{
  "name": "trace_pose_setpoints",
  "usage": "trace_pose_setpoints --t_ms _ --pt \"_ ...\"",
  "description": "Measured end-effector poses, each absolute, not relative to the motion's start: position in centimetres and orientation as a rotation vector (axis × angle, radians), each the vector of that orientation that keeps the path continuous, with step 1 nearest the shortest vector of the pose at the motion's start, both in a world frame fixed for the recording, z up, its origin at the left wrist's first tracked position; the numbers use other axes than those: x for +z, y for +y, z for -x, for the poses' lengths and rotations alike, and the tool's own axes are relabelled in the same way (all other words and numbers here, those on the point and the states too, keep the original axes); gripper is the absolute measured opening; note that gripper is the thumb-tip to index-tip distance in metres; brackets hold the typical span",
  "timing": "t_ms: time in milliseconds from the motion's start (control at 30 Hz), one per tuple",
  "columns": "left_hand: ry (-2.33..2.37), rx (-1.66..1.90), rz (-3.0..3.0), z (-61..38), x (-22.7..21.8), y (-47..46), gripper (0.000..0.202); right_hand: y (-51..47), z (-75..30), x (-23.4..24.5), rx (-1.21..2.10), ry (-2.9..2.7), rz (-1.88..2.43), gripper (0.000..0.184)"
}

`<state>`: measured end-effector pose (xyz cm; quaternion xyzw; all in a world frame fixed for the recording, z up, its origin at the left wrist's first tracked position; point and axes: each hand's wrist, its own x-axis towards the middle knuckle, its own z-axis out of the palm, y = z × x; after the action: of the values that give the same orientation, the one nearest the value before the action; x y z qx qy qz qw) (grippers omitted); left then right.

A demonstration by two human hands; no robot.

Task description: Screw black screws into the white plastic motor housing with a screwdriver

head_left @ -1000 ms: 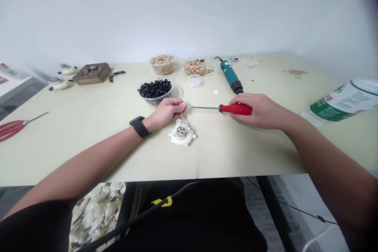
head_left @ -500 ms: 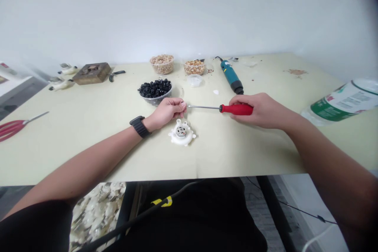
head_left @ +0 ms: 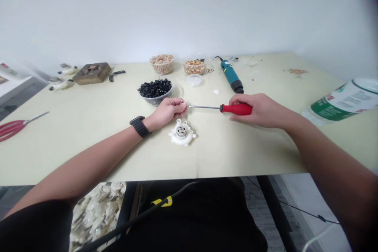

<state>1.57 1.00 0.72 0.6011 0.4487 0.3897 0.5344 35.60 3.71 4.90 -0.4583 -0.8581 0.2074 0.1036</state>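
Right hand (head_left: 260, 110): closed round red-handled screwdriver (head_left: 236, 109), shaft level | left hand (head_left: 167, 112): curled narrow, hold cannot tell, screwdriver tip just beside it | white plastic housing (head_left: 181, 132): flat on table (head_left: 251, 153), just below left hand | bowl of black pieces (head_left: 155, 92): just behind left hand

Two hands (head_left: 167, 112) (head_left: 260, 110), one red-handled screwdriver (head_left: 236, 109), one white plastic part (head_left: 181, 133), three bowls (head_left: 154, 90) (head_left: 161, 64) (head_left: 194, 67).
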Motion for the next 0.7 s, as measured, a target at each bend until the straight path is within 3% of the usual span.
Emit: trace_pose_setpoints --t_ms 233,700 --pt "1.079 0.923 -1.442 -1.58 0.77 0.96 0.029 3.57 -35.4 5.08 0.607 -2.512 1.209 0.035" --pt "1.062 0.929 -1.406 -1.45 0.55 1.13 0.028 3.58 -35.36 4.84 0.629 -2.48 1.334 0.039"
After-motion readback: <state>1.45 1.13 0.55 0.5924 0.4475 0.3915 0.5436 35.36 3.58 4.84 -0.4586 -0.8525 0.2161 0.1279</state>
